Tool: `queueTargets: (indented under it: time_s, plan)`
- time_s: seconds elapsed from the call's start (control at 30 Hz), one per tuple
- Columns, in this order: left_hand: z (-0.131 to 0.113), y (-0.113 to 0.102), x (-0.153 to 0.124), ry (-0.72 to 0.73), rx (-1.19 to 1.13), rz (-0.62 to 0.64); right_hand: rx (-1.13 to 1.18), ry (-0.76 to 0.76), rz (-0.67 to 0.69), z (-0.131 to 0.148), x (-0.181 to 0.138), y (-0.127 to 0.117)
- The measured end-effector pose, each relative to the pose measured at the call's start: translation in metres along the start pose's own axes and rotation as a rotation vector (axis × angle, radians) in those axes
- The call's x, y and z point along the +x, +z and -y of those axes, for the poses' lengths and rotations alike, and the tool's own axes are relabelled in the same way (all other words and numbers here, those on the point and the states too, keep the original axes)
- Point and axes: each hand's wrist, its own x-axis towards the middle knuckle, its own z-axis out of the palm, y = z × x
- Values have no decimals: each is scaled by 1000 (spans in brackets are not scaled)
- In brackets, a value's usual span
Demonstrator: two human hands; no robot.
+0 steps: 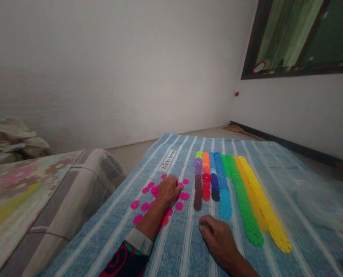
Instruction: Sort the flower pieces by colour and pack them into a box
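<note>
My left hand (168, 189) is over a loose scatter of pink scalloped discs (145, 207), its fingers curled down and its thumb bent in. Whatever its fingertips hold is hidden from view. Closer to me, my right hand (220, 238) rests on the striped cloth with its fingers curled under; its inside cannot be seen. Beyond it lie overlapping rows of similar discs: a brown and purple row (198, 192), an orange and red row (206, 175), a blue row (222, 181), a green row (243, 207) and a yellow row (263, 207).
The blue striped cloth (108, 231) covers the table and carries a "With love" label (167, 161). A clear plastic bag (321, 204) lies at the right. Draped fabric (87, 184) stands at the left. A white wall (131, 69) and a window (298, 34) are behind.
</note>
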Motion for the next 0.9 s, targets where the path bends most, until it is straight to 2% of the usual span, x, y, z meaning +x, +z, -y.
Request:
queueTargets:
  time_s: [0.2, 0.47, 0.63, 0.9]
  plan:
    - [-3, 3, 1, -43, -172, 4, -1, -5, -6, 0, 0, 0]
    - [-3, 13, 20, 4, -430, -39, -6, -12, -21, 1, 0, 0]
    - [-4, 15, 31, 34, -376, 12, 19, -10, -19, 1, 1, 1]
    - [-9, 15, 32, 112, -154, 8, 13, -8, -19, 0, 1, 1]
